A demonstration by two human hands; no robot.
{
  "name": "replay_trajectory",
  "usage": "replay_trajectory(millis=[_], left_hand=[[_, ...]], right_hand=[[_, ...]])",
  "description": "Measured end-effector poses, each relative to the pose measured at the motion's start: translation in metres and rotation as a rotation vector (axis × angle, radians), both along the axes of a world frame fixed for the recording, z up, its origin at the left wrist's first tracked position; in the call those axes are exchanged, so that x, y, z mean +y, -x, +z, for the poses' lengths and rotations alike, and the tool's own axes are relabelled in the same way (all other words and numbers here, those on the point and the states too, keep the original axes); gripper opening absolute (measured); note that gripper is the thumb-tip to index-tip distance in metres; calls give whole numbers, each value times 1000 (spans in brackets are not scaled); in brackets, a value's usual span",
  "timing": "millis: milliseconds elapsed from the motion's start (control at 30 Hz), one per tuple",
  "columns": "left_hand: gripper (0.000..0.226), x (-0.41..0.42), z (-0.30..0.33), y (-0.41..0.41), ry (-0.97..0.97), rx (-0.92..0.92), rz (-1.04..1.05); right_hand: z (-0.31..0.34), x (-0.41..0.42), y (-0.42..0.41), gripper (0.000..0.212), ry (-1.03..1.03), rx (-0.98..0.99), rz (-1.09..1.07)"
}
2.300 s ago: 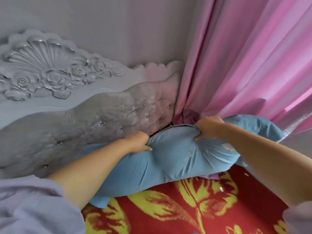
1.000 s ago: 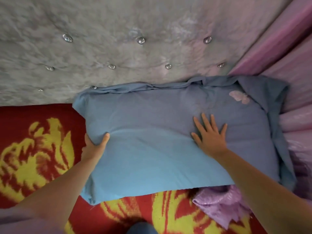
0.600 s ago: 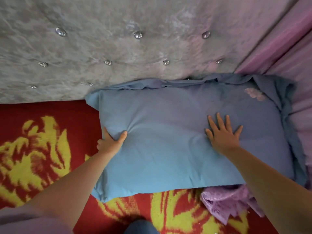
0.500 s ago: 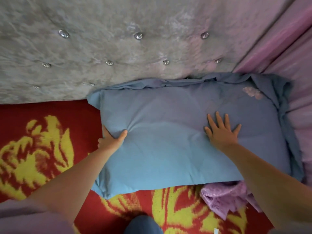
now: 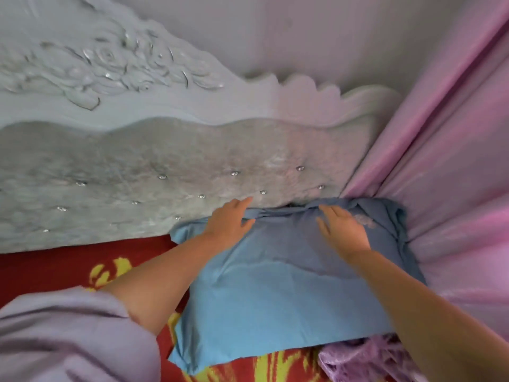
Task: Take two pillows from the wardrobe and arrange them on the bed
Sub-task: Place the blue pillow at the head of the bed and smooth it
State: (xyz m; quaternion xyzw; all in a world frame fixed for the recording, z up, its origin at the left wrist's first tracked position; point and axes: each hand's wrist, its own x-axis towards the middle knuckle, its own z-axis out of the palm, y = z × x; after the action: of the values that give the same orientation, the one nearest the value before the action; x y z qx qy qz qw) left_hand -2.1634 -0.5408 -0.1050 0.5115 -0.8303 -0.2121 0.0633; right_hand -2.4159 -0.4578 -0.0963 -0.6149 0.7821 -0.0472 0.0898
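A blue pillow (image 5: 278, 293) lies flat on the bed's red and yellow cover (image 5: 68, 266), its far edge against the padded headboard (image 5: 137, 172), its right end by the pink curtain. My left hand (image 5: 230, 220) rests open on the pillow's far edge, fingertips near the headboard. Further right, my right hand (image 5: 343, 230) lies open and flat on the pillow's top, next to a small pink patch on the cloth. Only one pillow is in view; no wardrobe shows.
A pink curtain (image 5: 446, 161) hangs along the bed's right side. A crumpled lilac lace cloth (image 5: 366, 359) pokes out under the pillow's near right corner. The carved headboard top (image 5: 110, 75) stands against the wall.
Both hands slid from the pillow's middle and left side up to its far edge at the headboard. My view has risen and now takes in the carved headboard top.
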Motion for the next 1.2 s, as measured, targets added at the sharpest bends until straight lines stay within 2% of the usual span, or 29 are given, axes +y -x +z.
replay_trajectory(millis=[233, 567, 700, 833, 1000, 1200], left_hand=[[58, -31, 95, -25, 200, 40, -120], [52, -28, 148, -182, 327, 92, -112], [52, -35, 170, -215, 345, 130, -112], [52, -21, 179, -199, 306, 92, -264], [55, 12, 205, -128, 323, 13, -516], [56, 77, 229, -44, 373, 79, -695]], right_hand=[[94, -19, -31, 39, 132, 43, -37], [144, -7, -170, 36, 148, 144, -55], [164, 3, -202, 38, 183, 169, -81], [172, 34, -210, 40, 142, 182, -175], [179, 90, -187, 39, 185, 162, -377], [177, 168, -140, 43, 214, 144, -543]])
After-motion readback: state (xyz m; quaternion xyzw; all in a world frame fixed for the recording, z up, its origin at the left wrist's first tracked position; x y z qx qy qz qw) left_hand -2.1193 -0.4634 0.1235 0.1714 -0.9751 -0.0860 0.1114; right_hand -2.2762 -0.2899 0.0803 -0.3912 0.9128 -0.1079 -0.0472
